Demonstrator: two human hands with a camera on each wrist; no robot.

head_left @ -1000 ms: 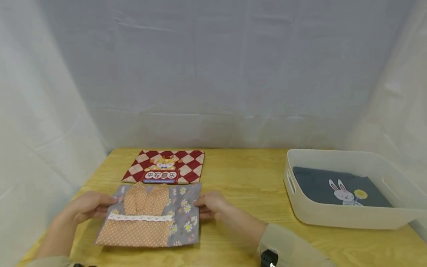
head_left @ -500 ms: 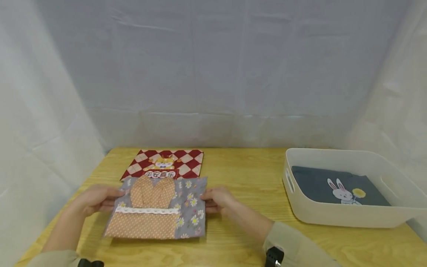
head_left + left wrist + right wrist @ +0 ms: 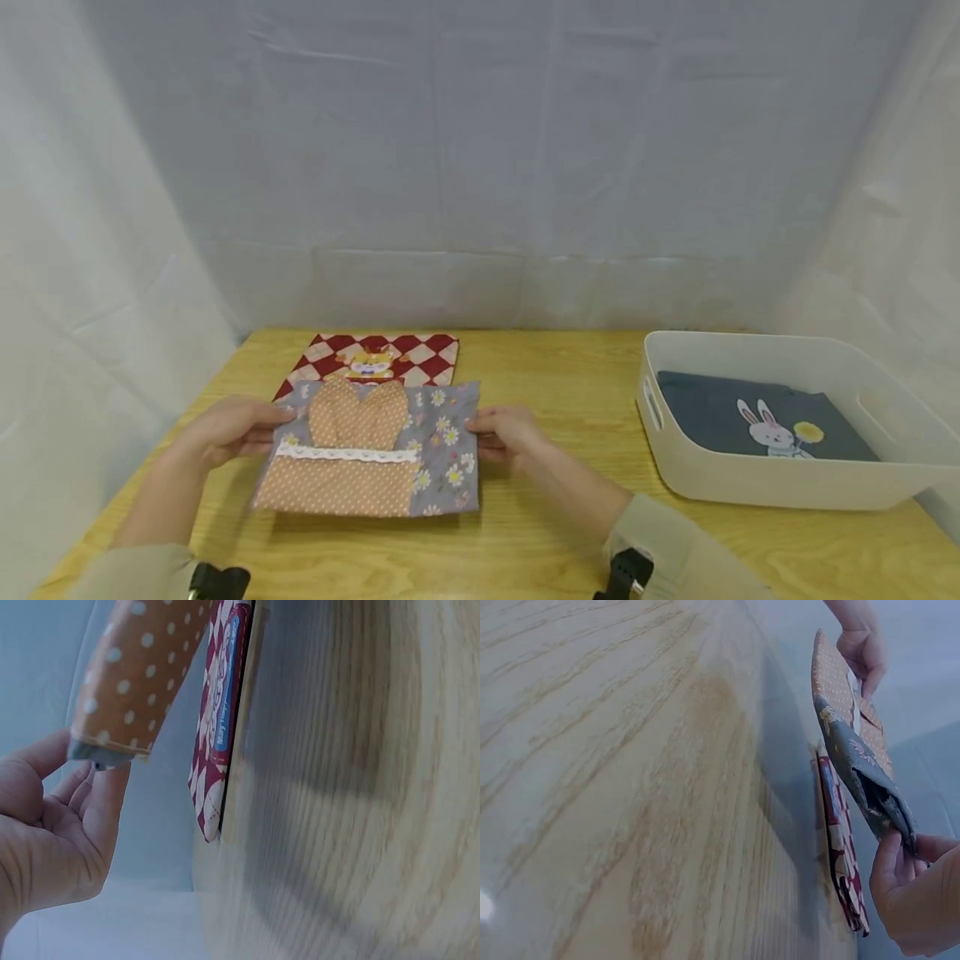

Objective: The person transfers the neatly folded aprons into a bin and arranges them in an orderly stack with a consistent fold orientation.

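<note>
- The flowered cloth (image 3: 450, 437), grey with an orange dotted panel and a lace strip, is held raised above the tabletop (image 3: 555, 533), on the near side of the checked cloth (image 3: 431, 360); in the head view it hides that cloth's near part;
- The left hand (image 3: 232, 429) pinches the flowered cloth's left edge between thumb and fingers, nearer than the checked cloth and left of it;
- The right hand (image 3: 512, 433) pinches the opposite edge, nearer than the checked cloth and right of it;
- The white basket (image 3: 750, 483) stands well to the right of the checked cloth; a dark cloth (image 3: 705, 412) with a rabbit print lies inside.
</note>
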